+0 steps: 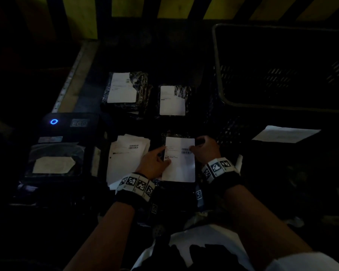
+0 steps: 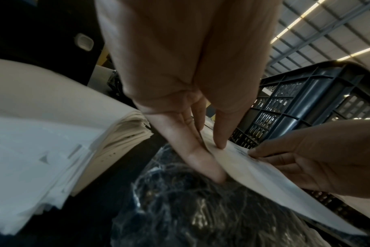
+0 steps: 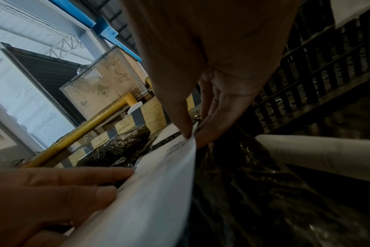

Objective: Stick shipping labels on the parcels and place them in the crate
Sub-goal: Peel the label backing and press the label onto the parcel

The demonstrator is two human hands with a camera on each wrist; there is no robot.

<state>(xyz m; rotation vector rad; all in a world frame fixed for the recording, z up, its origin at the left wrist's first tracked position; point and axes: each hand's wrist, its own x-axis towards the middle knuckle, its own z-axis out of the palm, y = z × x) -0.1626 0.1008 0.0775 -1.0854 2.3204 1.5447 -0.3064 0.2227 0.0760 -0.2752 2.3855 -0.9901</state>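
A white shipping label (image 1: 181, 163) with barcodes is held just over a black plastic-wrapped parcel (image 1: 174, 133) in front of me. My left hand (image 1: 157, 161) pinches its left edge, thumb on top and fingers beneath (image 2: 216, 161). My right hand (image 1: 205, 148) pinches the right edge near the top corner (image 3: 193, 136). In the left wrist view the label (image 2: 264, 177) hangs slanted above the parcel's crinkled wrap (image 2: 190, 208). The black crate (image 1: 217, 75) stands at the back right, its inside too dark to read.
Two black parcels with labels on them (image 1: 125, 90) (image 1: 172, 100) lie behind. A stack of loose labels (image 1: 125, 159) sits left of the hands, beside a label printer (image 1: 63, 145) with a blue light. A white sheet (image 1: 286, 133) lies to the right.
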